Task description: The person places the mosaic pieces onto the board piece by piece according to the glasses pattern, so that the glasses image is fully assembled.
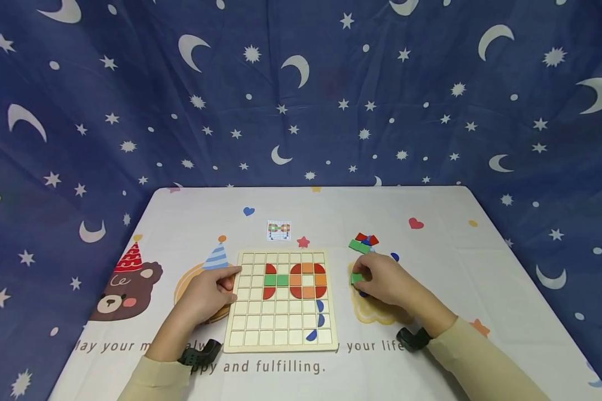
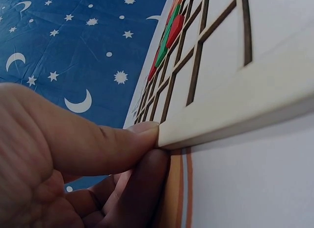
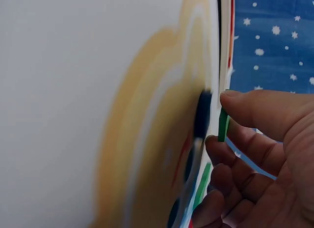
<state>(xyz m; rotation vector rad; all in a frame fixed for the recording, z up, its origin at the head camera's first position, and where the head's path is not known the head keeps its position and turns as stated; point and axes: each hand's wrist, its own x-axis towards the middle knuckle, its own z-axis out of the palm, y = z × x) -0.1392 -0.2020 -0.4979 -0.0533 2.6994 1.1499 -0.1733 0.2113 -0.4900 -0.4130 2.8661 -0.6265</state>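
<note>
A pale wooden grid board (image 1: 253, 337) lies on the table. Red curved pieces, green squares and orange squares sit in its upper cells, with blue curved pieces (image 1: 321, 320) down its right side. My left hand (image 1: 208, 291) touches the board's left edge with thumb and index finger apart; the left wrist view shows the thumb tip (image 2: 146, 129) right at the rim. Right of the board, my right hand (image 1: 387, 278) pinches a green square tile (image 3: 223, 125) between thumb and fingers. Close beside that tile are blue pieces (image 3: 202, 115), partly hidden by the hand in the head view.
A small pattern card (image 1: 278, 230) lies behind the board. Beyond my right hand is a loose group of red, blue and green pieces (image 1: 359, 247), with one blue piece (image 1: 394, 257) apart from it. A starry blue curtain (image 1: 331, 111) hangs behind the printed tablecloth (image 1: 431, 223).
</note>
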